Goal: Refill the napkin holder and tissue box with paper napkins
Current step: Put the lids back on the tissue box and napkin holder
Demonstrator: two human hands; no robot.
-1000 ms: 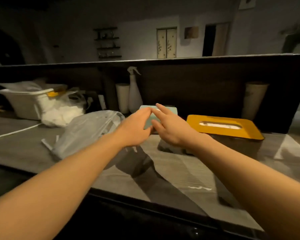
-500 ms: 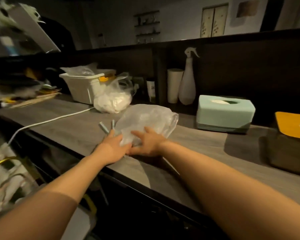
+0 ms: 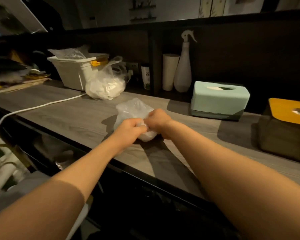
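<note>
Napkins in a clear plastic bag [image 3: 132, 110] sit on the wooden counter [image 3: 73, 115], near its front edge, and both hands are on them! Left hand [image 3: 129, 129] and right hand [image 3: 158, 118] curl their fingers into the plastic at the bag's near end, knuckles almost touching. Toward the back edge on the right stands the mint tissue box [image 3: 220, 100], and beyond it the yellow-lidded tissue box [image 3: 284, 129].
</note>
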